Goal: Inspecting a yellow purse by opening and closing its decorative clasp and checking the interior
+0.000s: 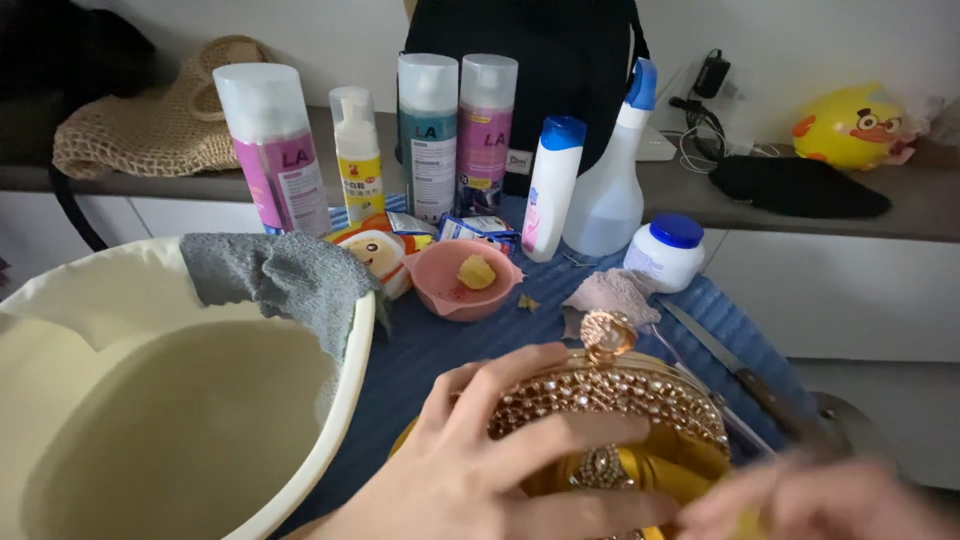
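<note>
My left hand (470, 470) grips a gold clutch bag (620, 400) studded with stones, fingers wrapped over its top rim. The bag has a round jewelled clasp (607, 335) and a yellow satin lining showing at its open side. My right hand (820, 500) is blurred at the lower right, touching the bag's open edge; whether it holds anything is unclear. The bag hovers over a blue striped cloth (440, 345).
A cream basin (180, 420) with a grey rag (280, 275) over its rim stands left. Behind are several spray cans and bottles (430, 135), a white jar (665, 250), a pink bowl (465, 280) and a knife (735, 365).
</note>
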